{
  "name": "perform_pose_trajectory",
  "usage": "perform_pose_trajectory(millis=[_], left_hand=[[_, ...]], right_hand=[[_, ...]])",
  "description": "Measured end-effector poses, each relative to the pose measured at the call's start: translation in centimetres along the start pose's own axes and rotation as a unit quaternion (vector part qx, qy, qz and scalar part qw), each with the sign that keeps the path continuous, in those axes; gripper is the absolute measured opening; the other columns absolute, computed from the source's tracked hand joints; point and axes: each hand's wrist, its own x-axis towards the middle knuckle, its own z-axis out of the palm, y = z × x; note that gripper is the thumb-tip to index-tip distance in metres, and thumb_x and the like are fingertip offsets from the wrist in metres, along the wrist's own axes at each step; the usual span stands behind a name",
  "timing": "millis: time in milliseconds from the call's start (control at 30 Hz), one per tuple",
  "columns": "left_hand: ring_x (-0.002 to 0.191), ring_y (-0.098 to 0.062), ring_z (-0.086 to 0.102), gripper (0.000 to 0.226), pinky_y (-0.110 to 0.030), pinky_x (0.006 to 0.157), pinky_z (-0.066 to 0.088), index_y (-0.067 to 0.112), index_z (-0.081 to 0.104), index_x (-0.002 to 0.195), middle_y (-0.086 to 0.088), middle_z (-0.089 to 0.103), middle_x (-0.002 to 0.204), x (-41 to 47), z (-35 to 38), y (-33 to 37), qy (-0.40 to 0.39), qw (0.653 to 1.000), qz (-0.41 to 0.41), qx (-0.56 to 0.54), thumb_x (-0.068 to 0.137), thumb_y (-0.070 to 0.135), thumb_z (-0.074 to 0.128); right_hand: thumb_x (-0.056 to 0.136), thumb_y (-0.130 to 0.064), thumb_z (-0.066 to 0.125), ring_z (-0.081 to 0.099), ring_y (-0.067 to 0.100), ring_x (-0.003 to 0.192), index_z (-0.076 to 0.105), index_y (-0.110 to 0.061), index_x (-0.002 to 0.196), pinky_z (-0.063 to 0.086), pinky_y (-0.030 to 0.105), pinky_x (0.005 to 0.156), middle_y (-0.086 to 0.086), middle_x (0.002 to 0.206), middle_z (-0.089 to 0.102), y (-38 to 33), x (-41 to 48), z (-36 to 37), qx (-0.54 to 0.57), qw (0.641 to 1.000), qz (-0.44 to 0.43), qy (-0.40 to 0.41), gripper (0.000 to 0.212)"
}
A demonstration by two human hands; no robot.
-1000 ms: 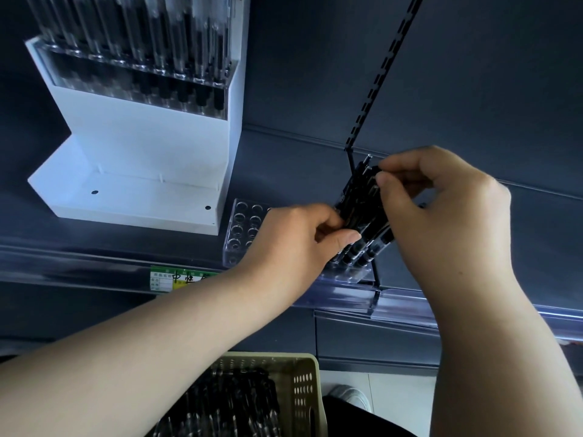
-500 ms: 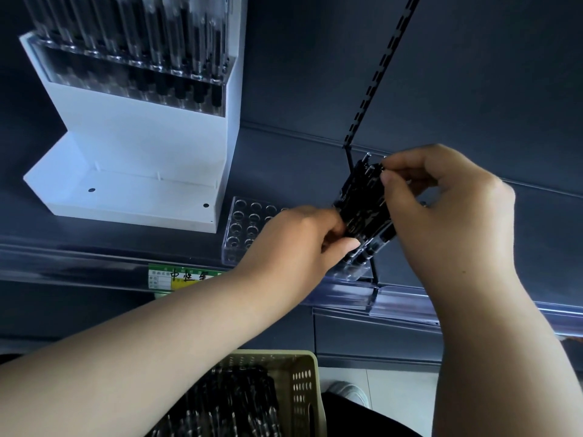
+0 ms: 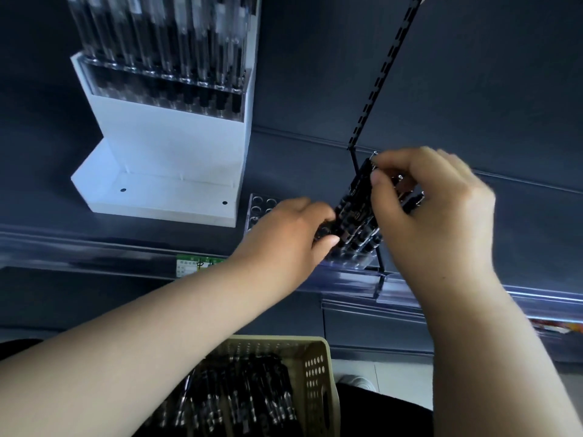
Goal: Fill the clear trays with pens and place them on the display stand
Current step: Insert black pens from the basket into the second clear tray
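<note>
Tray-filling stage here; the clear plastic tray with round holes (image 3: 260,206) lies on the dark shelf (image 3: 299,165) just right of the white stepped display stand (image 3: 170,159), whose top tier already carries a loaded one. My right hand (image 3: 432,209) has its fingers curled, pinching the tops of a bunch of black pens (image 3: 353,212) tilted over the tray's right end; my left hand (image 3: 284,238) curls round their lower ends, steering tips into holes. The left-side holes are empty; so next up, I reckon, is more pens from the beige perforated basket (image 3: 315,373), one per hole, then the tray goes onto the stand's bare lower step.
</note>
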Motion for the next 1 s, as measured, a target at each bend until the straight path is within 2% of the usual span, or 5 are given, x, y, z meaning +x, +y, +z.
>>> perform_pose_trajectory(millis=[133, 300, 467, 667, 1000], left_hand=[[0.096, -0.035, 0.061, 0.03, -0.04, 0.08, 0.052, 0.003, 0.066, 0.108, -0.014, 0.066, 0.104, -2.4, -2.6, -0.8, 0.012, 0.989, 0.084, 0.125, 0.082, 0.019, 0.068], [0.095, -0.03, 0.061, 0.029, -0.037, 0.076, 0.051, 0.007, 0.068, 0.101, -0.007, 0.066, 0.1, -7.4, -4.5, -2.0, -0.001, 0.98, 0.07, 0.186, 0.076, 0.019, 0.072], [0.12, -0.019, 0.044, 0.037, -0.036, 0.093, 0.044, 0.019, 0.053, 0.127, 0.003, 0.051, 0.127, -14.0, -3.7, -4.7, -0.105, 0.976, -0.057, 0.18, 0.092, 0.029, 0.052], [0.112, -0.019, 0.049, 0.027, -0.036, 0.084, 0.048, 0.024, 0.052, 0.12, 0.005, 0.049, 0.121, -19.8, -1.5, -6.4, -0.211, 0.941, -0.205, 0.168, 0.095, 0.028, 0.043], [0.114, -0.025, 0.052, 0.035, -0.035, 0.09, 0.043, 0.013, 0.054, 0.119, -0.007, 0.05, 0.124, -22.8, 1.0, -7.3, -0.35, 0.867, -0.294, 0.197, 0.088, 0.0, 0.044]], right_hand=[[0.082, -0.01, 0.061, 0.058, 0.023, 0.082, 0.069, -0.008, 0.094, 0.043, 0.025, 0.076, 0.003, 0.085, 0.065, -2.0, -3.2, 0.7, 0.02, 0.998, -0.04, -0.046, 0.014], [0.078, -0.006, 0.065, 0.059, 0.03, 0.081, 0.069, -0.006, 0.093, 0.051, 0.036, 0.071, 0.009, 0.085, 0.067, -4.0, -7.6, 2.1, 0.012, 0.984, -0.068, -0.166, 0.016], [0.088, -0.022, 0.055, 0.054, 0.021, 0.102, 0.063, -0.018, 0.112, 0.048, 0.035, 0.083, 0.002, 0.103, 0.063, -4.6, -14.2, 4.6, -0.025, 0.93, 0.049, -0.363, 0.026], [0.087, -0.022, 0.057, 0.063, 0.019, 0.092, 0.065, -0.022, 0.108, 0.05, 0.026, 0.081, 0.003, 0.106, 0.066, -5.6, -21.0, 7.4, 0.01, 0.837, 0.277, -0.473, 0.022], [0.088, -0.013, 0.053, 0.055, 0.024, 0.105, 0.059, -0.02, 0.117, 0.051, 0.033, 0.086, 0.004, 0.122, 0.052, -6.2, -25.1, 10.8, -0.092, 0.788, 0.272, -0.545, 0.03]])
